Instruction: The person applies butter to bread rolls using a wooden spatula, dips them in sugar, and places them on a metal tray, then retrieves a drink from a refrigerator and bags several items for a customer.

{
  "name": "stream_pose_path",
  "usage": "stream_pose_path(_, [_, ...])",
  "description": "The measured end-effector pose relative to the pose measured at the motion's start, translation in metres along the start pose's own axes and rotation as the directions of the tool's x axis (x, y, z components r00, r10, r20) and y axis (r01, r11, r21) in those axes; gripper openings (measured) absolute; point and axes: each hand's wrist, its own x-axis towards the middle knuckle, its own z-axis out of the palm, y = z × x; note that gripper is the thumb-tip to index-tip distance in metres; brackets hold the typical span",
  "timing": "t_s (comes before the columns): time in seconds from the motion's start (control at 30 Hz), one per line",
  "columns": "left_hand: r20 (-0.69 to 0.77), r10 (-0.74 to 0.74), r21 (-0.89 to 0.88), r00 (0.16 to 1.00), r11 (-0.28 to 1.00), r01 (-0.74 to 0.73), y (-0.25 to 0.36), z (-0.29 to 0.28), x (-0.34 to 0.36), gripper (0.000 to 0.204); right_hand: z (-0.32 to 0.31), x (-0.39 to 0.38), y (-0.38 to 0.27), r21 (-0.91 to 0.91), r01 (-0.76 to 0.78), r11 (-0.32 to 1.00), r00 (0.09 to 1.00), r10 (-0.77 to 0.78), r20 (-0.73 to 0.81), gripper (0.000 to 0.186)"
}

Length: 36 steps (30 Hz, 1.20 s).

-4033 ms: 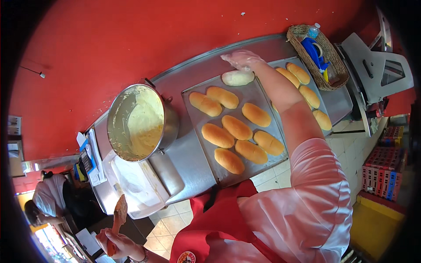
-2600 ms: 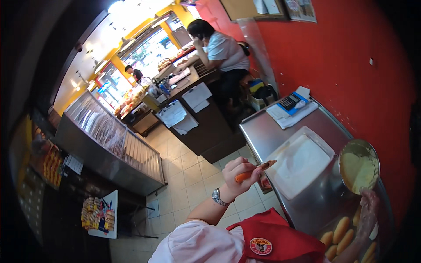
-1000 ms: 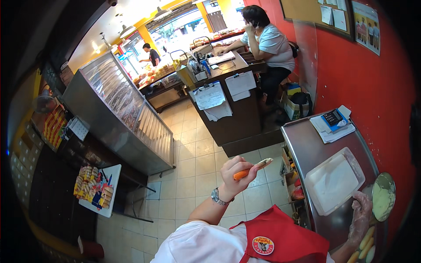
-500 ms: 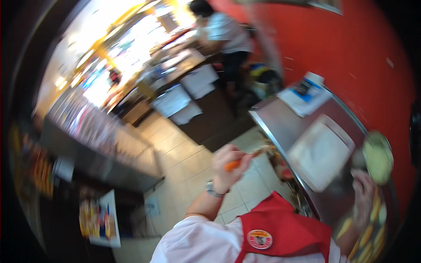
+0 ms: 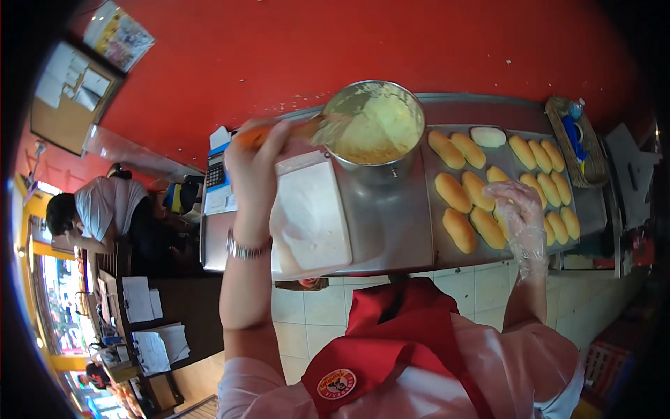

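My left hand (image 5: 255, 164), wearing a metal watch, is closed round the orange handle of a blurred brush-like tool (image 5: 296, 131). The tool's tip lies at the left rim of a steel pot (image 5: 375, 163), which holds a pale yellow creamy mixture (image 5: 384, 119). My right hand (image 5: 520, 209), in a clear plastic glove, hovers over or touches elongated golden buns (image 5: 457, 232); its fingers look apart, and it partly covers some buns. Several buns lie in rows on a metal tray (image 5: 441, 257), with one pale-topped bun (image 5: 488, 137) at the back.
Left of the pot sits a white rectangular tray (image 5: 335, 230) with whitish residue. A calculator (image 5: 214, 174) and papers are at the steel table's left end. A wicker basket (image 5: 593, 164) stands at the right. Behind is a red wall (image 5: 419, 42); another person (image 5: 112, 209) leans over a counter at left.
My view has swung right to face the table. My left hand with the orange-handled tool has come from over the floor to beside the pot. My right hand is now over the buns.
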Motion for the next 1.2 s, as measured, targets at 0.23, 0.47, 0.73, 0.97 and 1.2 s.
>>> stream_pose_path(0.23, [0.623, -0.166, 0.406, 0.764, 0.904, -0.134, -0.075, 0.131, 0.049, 0.026, -0.029, -0.014, 0.031, 0.027, -0.162, 0.986, 0.986, 0.164, -0.045, 0.020])
stream_pose_path(0.47, [0.765, -0.280, 0.521, 0.580, 0.799, -0.301, -0.094, 0.148, 0.042, 0.044, -0.028, 0.012, 0.045, 0.066, -0.022, 0.998, 0.998, 0.025, -0.049, 0.012])
stream_pose_path(0.73, [0.265, 0.159, 0.354, 0.951, 0.901, -0.249, -0.014, -0.054, -0.047, 0.067, 0.027, 0.058, 0.016, 0.248, 0.147, 0.958, 0.981, -0.174, 0.092, 0.018])
stream_pose_path(0.97, [-0.304, -0.683, 0.717, 0.665, 0.295, 0.631, -0.103, -0.206, -0.438, 0.070, 0.175, 0.071, -0.086, 0.684, 0.274, 0.676, 0.708, -0.623, 0.333, 0.042])
stream_pose_path(1.2, [-0.517, -0.792, -0.324, -0.325, -0.171, 0.931, -0.060, -0.160, -0.838, 0.090, 0.373, -0.049, -0.260, 0.734, -0.043, 0.678, 0.204, -0.713, 0.671, 0.033])
